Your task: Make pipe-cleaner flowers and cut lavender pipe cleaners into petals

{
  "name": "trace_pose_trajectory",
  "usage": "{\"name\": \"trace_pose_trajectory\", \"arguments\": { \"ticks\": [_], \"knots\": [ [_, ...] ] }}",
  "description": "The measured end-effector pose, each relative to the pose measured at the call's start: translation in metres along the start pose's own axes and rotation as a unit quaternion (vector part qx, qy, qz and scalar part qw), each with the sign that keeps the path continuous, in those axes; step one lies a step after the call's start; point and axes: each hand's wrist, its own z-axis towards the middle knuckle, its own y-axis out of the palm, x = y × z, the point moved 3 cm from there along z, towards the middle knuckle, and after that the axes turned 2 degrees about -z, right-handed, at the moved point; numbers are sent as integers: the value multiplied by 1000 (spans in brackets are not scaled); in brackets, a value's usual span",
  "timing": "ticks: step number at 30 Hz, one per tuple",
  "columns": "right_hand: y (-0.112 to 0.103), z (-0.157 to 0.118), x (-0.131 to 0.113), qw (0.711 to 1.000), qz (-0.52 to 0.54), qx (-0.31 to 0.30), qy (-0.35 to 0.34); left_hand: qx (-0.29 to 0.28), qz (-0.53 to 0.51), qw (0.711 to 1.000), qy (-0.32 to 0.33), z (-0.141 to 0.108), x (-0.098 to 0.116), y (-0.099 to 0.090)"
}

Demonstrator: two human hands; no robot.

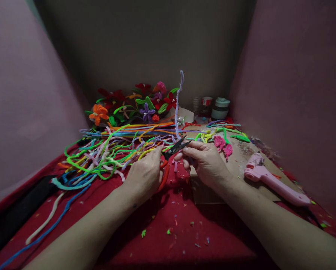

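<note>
Orange-handled scissors (165, 177) with black blades are gripped in my left hand (145, 172), their blades parted and pointing up to the right. A pale purple pipe cleaner (177, 108) rises upright from beside the blades, its top slightly bent. My right hand (204, 161) is closed just right of the blade tips, thumb and index finger pinched together. What lies between those fingertips is too small to make out; the lower end of the purple stem is hidden near the blades and fingers.
Many coloured pipe cleaners (108, 150) lie tangled at the left. Behind stand fuzzy flowers (147, 111). A pink glue gun (274, 182) and pink fuzzy pieces (223, 146) rest on cardboard (207, 191) at the right. A lidded cup (220, 108) stands at the back.
</note>
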Motion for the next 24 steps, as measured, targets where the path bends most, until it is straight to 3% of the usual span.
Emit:
{"name": "trace_pose_trajectory", "arguments": {
  "ticks": [13, 18, 21, 24],
  "knots": [
    [1, 0, -3, 1000, -7, 0, 10, 15, 19, 1000, 16, -1, -4, 5],
    [1, 0, -1, 1000, -10, 7, 12, -13, 0, 1000, 24, 0, 0, 0],
    [-5, 3, -3, 999, 3, 47, 7, -24, -36, 999, 7, 1, 2, -8],
    [-17, 8, -11, 990, 17, 137, -25, -68, -83, 994, -21, 2, 2, -10]
  ]
}}
